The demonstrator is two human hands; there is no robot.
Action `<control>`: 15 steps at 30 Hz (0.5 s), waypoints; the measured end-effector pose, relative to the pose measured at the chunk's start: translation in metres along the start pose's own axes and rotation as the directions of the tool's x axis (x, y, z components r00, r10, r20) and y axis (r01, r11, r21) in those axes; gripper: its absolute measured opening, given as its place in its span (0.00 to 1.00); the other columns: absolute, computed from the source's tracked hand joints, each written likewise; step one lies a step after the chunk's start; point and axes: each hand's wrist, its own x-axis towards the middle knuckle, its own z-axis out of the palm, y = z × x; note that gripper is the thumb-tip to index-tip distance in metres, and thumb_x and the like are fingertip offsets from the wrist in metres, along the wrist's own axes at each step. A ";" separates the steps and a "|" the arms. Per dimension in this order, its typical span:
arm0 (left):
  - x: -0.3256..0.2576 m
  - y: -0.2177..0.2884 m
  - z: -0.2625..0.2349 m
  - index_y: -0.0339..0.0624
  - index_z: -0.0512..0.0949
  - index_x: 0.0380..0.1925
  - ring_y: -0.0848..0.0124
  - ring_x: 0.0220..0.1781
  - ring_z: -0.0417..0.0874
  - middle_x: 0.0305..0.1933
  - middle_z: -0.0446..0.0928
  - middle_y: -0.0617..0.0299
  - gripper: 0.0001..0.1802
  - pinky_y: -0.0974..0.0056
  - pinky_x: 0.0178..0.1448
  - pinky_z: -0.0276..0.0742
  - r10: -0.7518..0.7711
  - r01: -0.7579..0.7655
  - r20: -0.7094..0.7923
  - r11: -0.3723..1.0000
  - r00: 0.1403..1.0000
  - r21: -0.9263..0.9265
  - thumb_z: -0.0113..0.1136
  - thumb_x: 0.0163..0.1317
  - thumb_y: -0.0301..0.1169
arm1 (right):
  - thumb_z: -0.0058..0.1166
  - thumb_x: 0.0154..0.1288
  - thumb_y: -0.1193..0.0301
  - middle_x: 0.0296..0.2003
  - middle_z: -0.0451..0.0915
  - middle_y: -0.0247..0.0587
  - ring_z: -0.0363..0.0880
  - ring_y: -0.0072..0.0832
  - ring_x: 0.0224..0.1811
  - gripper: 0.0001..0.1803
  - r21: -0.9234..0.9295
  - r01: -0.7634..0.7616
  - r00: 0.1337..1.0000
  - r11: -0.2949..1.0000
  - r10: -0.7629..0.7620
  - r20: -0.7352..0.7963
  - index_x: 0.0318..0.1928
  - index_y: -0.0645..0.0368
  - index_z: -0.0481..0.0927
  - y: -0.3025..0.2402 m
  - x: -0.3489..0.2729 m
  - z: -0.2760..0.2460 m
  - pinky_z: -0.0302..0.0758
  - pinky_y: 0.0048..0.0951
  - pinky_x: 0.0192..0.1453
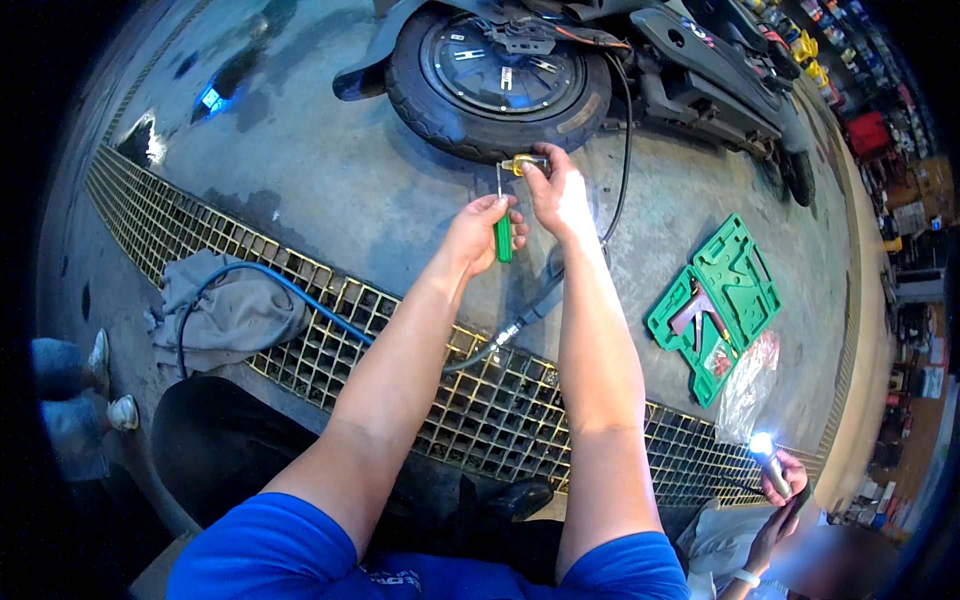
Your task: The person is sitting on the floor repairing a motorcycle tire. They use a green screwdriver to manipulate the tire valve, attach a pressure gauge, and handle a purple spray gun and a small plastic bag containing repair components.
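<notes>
My left hand [475,232] is closed around a green-handled tool [503,240] with a thin metal shaft pointing up toward the tyre. Between the thumb and fingers of my right hand [560,200] is a small yellow tube-like thing [517,164], its end touching or very near the tip of that shaft. Both hands are just in front of the black tyre [425,115] of a scooter wheel with a dark hub. The scooter [690,75] lies on its side. Which part of the yellow thing my fingers cover cannot be made out.
A green tool case [745,275] lies open at right, holding a pistol-shaped tool [692,312], beside a clear plastic bag [750,385]. Another person's hand [790,478] holds a lit flashlight [770,462]. A drain grate [500,400], hose [285,285] and grey cloth [215,315] lie nearer.
</notes>
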 end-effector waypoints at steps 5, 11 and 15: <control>0.008 -0.013 0.008 0.38 0.76 0.35 0.69 0.23 0.79 0.25 0.76 0.61 0.08 0.67 0.24 0.76 0.142 -0.083 -0.208 0.961 0.968 0.265 0.58 0.64 0.32 | 0.55 0.58 0.68 0.42 0.80 0.58 0.80 0.48 0.45 0.21 -0.033 0.028 1.000 0.999 -0.028 -0.007 0.50 0.66 0.73 0.000 -0.001 -0.004 0.75 0.40 0.50; 0.008 -0.021 0.019 0.36 0.77 0.33 0.75 0.17 0.75 0.21 0.76 0.64 0.10 0.69 0.19 0.72 0.397 -0.092 -0.344 0.758 0.851 0.646 0.63 0.59 0.32 | 0.55 0.60 0.67 0.38 0.81 0.55 0.82 0.43 0.40 0.19 -0.073 0.061 0.996 0.995 -0.065 -0.054 0.50 0.64 0.74 0.002 -0.002 -0.004 0.76 0.36 0.45; 0.022 -0.028 -0.009 0.35 0.79 0.37 0.78 0.16 0.73 0.21 0.76 0.65 0.12 0.70 0.19 0.69 0.618 -0.142 -0.219 0.481 0.755 0.865 0.62 0.60 0.34 | 0.55 0.60 0.67 0.38 0.81 0.56 0.82 0.45 0.40 0.19 -0.105 0.138 0.987 0.985 -0.145 -0.064 0.49 0.64 0.74 -0.003 0.001 0.004 0.76 0.37 0.45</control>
